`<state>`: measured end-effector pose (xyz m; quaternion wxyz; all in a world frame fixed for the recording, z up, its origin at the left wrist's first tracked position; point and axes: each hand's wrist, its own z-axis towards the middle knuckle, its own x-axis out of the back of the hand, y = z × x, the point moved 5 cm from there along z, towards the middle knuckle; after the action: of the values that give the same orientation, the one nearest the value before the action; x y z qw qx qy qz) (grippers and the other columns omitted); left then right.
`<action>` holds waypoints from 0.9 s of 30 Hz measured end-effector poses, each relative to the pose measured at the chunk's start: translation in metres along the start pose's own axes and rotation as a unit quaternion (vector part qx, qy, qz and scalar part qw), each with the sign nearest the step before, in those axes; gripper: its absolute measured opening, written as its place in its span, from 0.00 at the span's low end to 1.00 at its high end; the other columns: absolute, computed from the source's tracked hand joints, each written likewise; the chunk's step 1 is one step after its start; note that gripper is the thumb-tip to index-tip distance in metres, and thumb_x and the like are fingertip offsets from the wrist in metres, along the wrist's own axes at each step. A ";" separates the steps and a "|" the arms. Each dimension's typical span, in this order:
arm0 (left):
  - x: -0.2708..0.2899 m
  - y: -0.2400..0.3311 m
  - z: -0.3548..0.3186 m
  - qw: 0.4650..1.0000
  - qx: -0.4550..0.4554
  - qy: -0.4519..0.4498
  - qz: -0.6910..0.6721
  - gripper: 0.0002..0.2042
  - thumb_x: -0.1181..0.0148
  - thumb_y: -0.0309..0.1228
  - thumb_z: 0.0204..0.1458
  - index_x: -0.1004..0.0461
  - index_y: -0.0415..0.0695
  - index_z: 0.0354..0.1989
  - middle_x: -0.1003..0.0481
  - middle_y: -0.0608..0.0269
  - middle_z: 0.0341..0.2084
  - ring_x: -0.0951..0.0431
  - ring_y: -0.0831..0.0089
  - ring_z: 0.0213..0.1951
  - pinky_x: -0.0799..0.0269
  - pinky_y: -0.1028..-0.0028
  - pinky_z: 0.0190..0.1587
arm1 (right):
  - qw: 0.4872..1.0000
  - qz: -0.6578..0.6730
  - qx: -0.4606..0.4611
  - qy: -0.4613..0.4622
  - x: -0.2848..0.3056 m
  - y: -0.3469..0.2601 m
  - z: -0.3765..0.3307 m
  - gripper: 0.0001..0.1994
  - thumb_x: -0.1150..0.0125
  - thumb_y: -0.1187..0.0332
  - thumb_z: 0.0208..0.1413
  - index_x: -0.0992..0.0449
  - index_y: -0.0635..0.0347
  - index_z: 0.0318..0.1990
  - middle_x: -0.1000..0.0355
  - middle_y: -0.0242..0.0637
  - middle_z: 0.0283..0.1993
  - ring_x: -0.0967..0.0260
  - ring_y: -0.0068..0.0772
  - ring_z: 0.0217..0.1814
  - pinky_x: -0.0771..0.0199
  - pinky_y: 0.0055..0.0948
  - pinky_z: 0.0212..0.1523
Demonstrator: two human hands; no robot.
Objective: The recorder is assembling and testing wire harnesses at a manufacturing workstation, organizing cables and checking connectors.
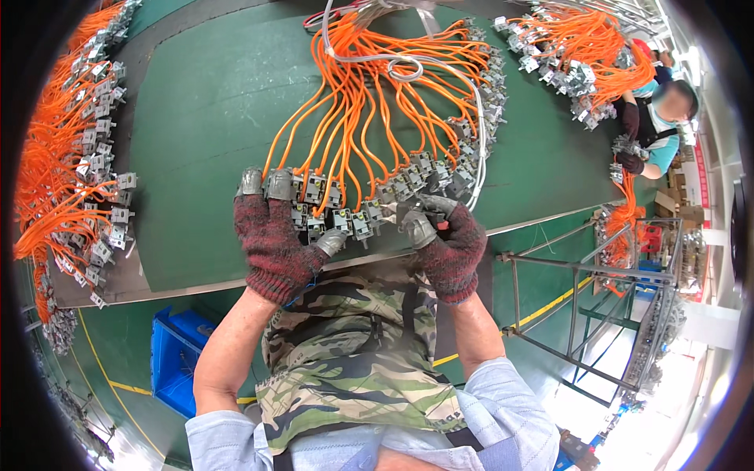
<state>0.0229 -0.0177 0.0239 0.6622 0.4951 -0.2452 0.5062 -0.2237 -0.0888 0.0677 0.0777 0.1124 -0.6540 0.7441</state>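
Note:
Both of my hands wear dark red and grey knitted gloves with silver tape round the fingertips. My left hand (276, 239) curls round a cluster of grey metal connectors (312, 192) at the table's near edge, fingertips behind and thumb in front. Orange cables (339, 133) run from these connectors to a bundle at the far side. In its closed fingers, my right hand (452, 247) holds a small dark hand tool (402, 210) with some red on it. Its metal tip points left at the connector row; whether it touches is unclear. The tool's exact kind is hidden by my fingers.
The table has a green mat (212, 118). More orange cable bundles lie on the left (63, 157) and far right (585, 47). A co-worker (656, 125) handles connectors at the right. Below the table stand a blue crate (169, 365) and a metal frame rack (581, 314).

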 end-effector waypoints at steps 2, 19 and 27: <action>0.001 0.000 0.002 1.000 -0.003 0.000 0.003 0.56 0.20 0.57 0.38 0.38 0.40 0.75 0.43 0.31 0.73 0.43 0.33 0.74 0.47 0.38 0.74 | 0.998 0.035 -0.042 -0.022 -0.001 -0.002 -0.005 0.12 0.24 0.69 0.57 0.15 0.65 0.46 0.20 0.31 0.34 0.25 0.18 0.36 0.21 0.27 0.38; 0.000 0.009 0.003 1.000 0.018 -0.010 -0.006 0.55 0.21 0.58 0.41 0.38 0.39 0.74 0.44 0.27 0.72 0.43 0.30 0.73 0.46 0.36 0.72 | 0.997 0.044 -0.056 -0.041 -0.006 0.002 -0.008 0.14 0.25 0.71 0.59 0.16 0.67 0.51 0.15 0.35 0.37 0.22 0.19 0.39 0.18 0.27 0.42; -0.024 0.055 0.001 0.998 0.052 0.016 -0.027 0.55 0.23 0.61 0.43 0.38 0.36 0.73 0.45 0.25 0.71 0.43 0.27 0.71 0.46 0.34 0.71 | 0.999 0.010 -0.044 0.014 0.018 0.013 -0.001 0.15 0.24 0.72 0.58 0.16 0.67 0.52 0.15 0.36 0.39 0.23 0.18 0.39 0.20 0.25 0.42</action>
<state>-0.0359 -0.0290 0.0265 0.6529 0.5272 -0.1948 0.5077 -0.2449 -0.0896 0.0601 0.0838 0.0920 -0.6864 0.7165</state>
